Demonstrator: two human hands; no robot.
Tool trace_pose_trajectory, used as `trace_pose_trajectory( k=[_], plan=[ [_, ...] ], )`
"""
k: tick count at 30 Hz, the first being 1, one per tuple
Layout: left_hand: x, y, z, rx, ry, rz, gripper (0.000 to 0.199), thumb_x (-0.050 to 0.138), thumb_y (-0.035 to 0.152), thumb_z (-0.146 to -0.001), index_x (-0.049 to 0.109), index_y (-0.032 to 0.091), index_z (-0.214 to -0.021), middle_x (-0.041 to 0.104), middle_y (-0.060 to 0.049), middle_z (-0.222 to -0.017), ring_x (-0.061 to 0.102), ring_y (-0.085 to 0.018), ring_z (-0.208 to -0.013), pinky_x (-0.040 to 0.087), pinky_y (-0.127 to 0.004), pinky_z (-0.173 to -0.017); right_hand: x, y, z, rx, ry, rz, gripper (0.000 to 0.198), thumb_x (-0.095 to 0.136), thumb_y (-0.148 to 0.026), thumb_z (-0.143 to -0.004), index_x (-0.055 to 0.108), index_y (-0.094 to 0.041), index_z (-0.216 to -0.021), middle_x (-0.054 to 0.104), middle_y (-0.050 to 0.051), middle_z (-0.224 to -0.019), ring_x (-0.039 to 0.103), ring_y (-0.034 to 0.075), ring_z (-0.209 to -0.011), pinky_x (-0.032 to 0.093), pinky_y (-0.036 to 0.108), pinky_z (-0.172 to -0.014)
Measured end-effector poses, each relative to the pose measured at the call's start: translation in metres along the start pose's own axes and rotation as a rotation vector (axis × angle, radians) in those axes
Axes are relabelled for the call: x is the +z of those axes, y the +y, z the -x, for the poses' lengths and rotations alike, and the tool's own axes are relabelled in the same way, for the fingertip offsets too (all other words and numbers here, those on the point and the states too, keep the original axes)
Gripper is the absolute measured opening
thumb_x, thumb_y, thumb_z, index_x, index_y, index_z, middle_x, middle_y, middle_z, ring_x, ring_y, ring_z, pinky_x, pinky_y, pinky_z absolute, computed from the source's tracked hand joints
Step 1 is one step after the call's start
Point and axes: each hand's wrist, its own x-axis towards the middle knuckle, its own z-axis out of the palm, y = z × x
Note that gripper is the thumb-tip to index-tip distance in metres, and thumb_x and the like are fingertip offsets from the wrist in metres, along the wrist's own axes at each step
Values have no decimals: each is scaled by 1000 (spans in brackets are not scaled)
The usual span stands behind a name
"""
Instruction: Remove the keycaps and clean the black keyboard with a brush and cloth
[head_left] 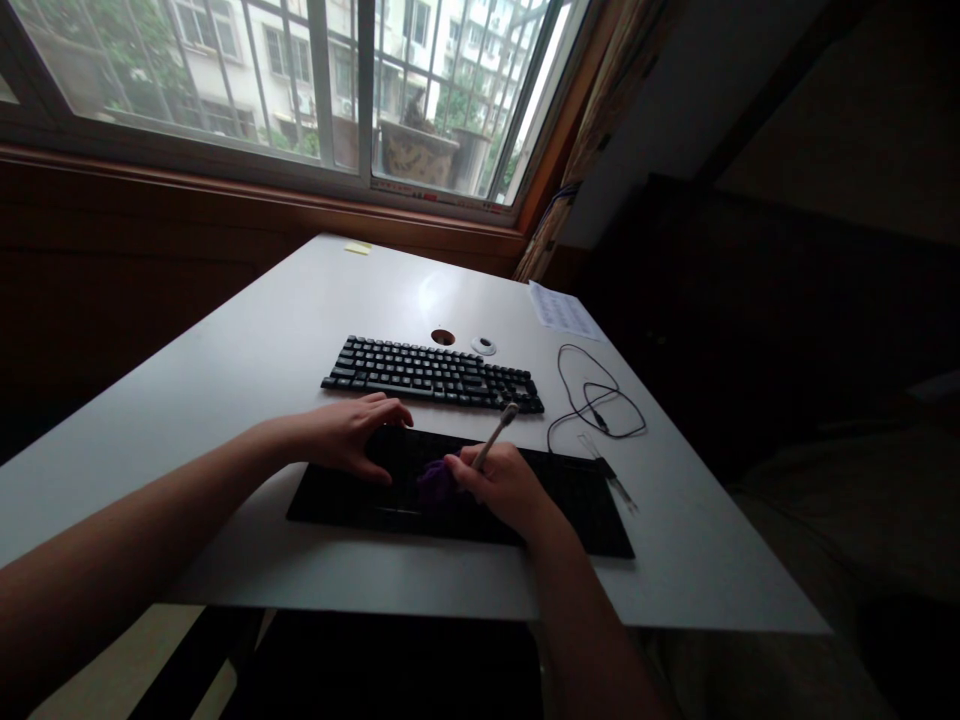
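A black keyboard base [585, 510] lies near the front of the desk, its surface too dark to make out in detail. My left hand [352, 435] rests over its upper left part, fingers apart, thumb on the surface. My right hand [502, 485] is closed around a pale toothbrush [493, 438], head pointing up and away. Beneath those fingers, a bunched purple cloth [436, 482] presses on the base. Just beyond lie rows of dark keycaps [420, 370], set out in keyboard order.
A black cable [577, 410] loops over the desk's right side. Beside the base lies a wire keycap puller [616, 482]. Farther back are a round cable hole [442, 338], its white cover [484, 346], printed paper [564, 310] and a yellow note [358, 248]. The white desk [247, 350] stands below a window.
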Motion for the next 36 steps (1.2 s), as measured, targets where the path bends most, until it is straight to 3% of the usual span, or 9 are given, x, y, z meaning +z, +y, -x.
trace_pose_trajectory(
  k=[6, 12, 17, 22, 30, 33, 36],
  plan=[
    [0, 1, -1, 5, -21, -29, 67, 81, 52, -75, 49, 24, -127, 61, -9, -124, 59, -27, -109, 49, -35, -90, 20, -9, -10, -101, -10, -50, 42, 60, -41, -99, 63, -18, -64, 60, -3, -58, 54, 9, -53, 41, 21, -57],
    [1, -1, -1, 42, 8, -22, 64, 80, 47, -76, 50, 23, -127, 62, -9, -122, 60, -27, -108, 49, -34, -90, 30, -17, -16, -111, -77, -192, 28, 68, -45, -93, 76, -20, -82, 72, 0, -76, 62, 10, -60, 47, 21, -61],
    [1, -2, 0, 16, -8, -27, 68, 81, 51, -75, 49, 23, -128, 61, -9, -124, 59, -27, -109, 49, -35, -91, 20, -11, -11, -111, 28, 27, 39, 58, -35, -99, 59, -18, -64, 56, -3, -60, 51, 9, -56, 38, 22, -59],
    [0, -1, 0, -3, -32, -29, 69, 81, 54, -75, 48, 24, -128, 61, -9, -123, 59, -27, -109, 49, -35, -91, 12, -3, -6, -69, 38, 96, 43, 52, -32, -100, 49, -19, -59, 44, -6, -56, 39, 8, -52, 31, 23, -56],
    [1, -1, -1, 27, -3, -29, 67, 82, 50, -75, 50, 23, -127, 62, -9, -122, 60, -26, -107, 49, -33, -88, 24, -13, -12, -177, 5, -24, 34, 65, -45, -96, 73, -20, -75, 66, 1, -75, 60, 12, -67, 45, 23, -66],
    [1, -1, -1, 42, 1, -26, 64, 81, 47, -76, 50, 22, -126, 62, -9, -121, 59, -26, -107, 48, -33, -89, 29, -16, -14, -238, -36, -147, 21, 73, -43, -90, 79, -23, -89, 73, 2, -87, 65, 14, -76, 50, 24, -73],
    [1, -1, -1, 42, 2, -27, 64, 81, 46, -76, 50, 22, -126, 62, -9, -121, 59, -26, -107, 49, -33, -89, 28, -17, -14, -244, -12, -119, 15, 74, -38, -89, 80, -24, -86, 73, 3, -88, 64, 16, -83, 51, 29, -80]
  ],
)
